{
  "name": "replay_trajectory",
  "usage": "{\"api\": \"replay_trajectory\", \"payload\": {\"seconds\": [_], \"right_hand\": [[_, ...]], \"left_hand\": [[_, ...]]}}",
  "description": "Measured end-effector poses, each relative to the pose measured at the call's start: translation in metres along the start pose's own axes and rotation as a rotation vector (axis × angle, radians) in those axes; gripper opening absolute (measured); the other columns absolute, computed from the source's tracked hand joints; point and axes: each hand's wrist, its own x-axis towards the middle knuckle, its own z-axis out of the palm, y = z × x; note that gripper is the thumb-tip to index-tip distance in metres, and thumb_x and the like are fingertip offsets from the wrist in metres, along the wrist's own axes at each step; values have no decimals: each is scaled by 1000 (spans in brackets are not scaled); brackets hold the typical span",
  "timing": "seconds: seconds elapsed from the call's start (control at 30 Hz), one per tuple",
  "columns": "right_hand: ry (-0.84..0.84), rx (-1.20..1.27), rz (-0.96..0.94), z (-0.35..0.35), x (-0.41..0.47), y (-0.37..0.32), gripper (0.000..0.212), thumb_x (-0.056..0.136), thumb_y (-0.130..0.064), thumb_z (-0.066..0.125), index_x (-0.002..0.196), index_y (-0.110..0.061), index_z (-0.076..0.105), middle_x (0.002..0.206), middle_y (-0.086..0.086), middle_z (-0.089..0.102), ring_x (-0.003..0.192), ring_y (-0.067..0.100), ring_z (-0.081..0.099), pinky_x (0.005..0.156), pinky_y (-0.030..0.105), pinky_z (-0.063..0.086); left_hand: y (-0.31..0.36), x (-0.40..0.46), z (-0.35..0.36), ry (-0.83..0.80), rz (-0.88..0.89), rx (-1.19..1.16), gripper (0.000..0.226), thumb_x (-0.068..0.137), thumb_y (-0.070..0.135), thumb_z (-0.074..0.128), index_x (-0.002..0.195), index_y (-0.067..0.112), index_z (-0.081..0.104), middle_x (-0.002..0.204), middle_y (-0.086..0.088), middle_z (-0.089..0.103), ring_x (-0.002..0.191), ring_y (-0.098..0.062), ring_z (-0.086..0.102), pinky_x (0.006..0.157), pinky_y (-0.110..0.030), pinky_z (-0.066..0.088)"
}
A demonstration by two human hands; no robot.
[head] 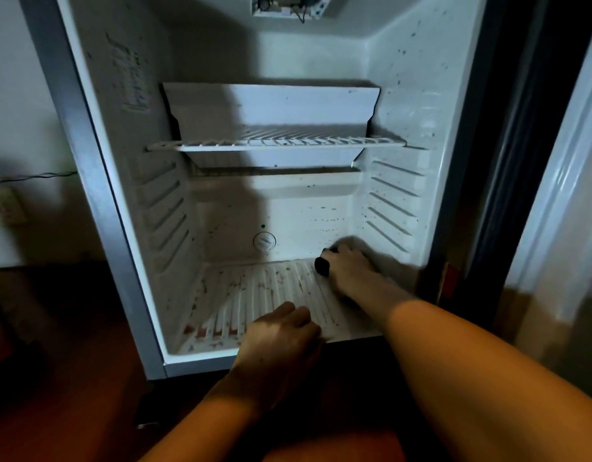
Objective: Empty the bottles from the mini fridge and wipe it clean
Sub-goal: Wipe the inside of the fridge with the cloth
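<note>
The mini fridge [128,255] stands open in front of me, and no bottles show inside it. Its ribbed white floor [261,291] carries reddish-brown stains and dark specks. My right hand [349,266] reaches deep into the back right corner of the floor, closed around a small dark object [322,265], likely a cloth or sponge. My left hand [281,335] rests on the front lip of the fridge floor with fingers curled and nothing visible in it.
A white wire shelf [274,143] spans the middle, with a white tray [271,105] behind it. A round dial [264,242] sits on the back wall. The open door [561,161] stands at right. A wall socket [4,208] and cable are at left, above the dark floor.
</note>
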Motion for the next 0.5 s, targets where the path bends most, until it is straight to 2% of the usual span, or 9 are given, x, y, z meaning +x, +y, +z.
{"api": "replay_trajectory", "payload": {"seconds": [0.1, 0.2, 0.37, 0.5], "right_hand": [[24, -4, -31, 0, -12, 2, 40, 95, -14, 45, 135, -17, 46, 142, 16, 39, 127, 36, 40, 103, 46, 40], [37, -28, -71, -1, -31, 3, 31, 95, -17, 43, 124, -15, 52, 133, 16, 49, 120, 35, 46, 99, 45, 43], [25, -90, -68, 1, -71, 1, 45, 91, -23, 49, 135, -18, 42, 136, 19, 38, 124, 44, 36, 101, 50, 40], [8, -95, -52, -3, -95, -1, 39, 95, -34, 45, 131, -20, 44, 135, 17, 36, 123, 45, 35, 100, 49, 38]], "left_hand": [[4, -3, -9, -55, -34, -37, 28, 92, 45, 47, 89, 29, 69, 85, 11, 61, 77, -6, 55, 54, -18, 45], [8, -8, -19, -103, -97, -65, 33, 93, 42, 44, 116, 27, 63, 111, 8, 61, 101, -10, 57, 72, -24, 52], [12, -31, -37, -80, -113, -14, 29, 79, 33, 60, 105, 21, 68, 100, 4, 67, 90, -15, 65, 63, -25, 55], [6, -54, -56, -42, -242, 3, 33, 74, 28, 74, 105, 18, 68, 98, 0, 67, 87, -21, 67, 61, -28, 55]]}}
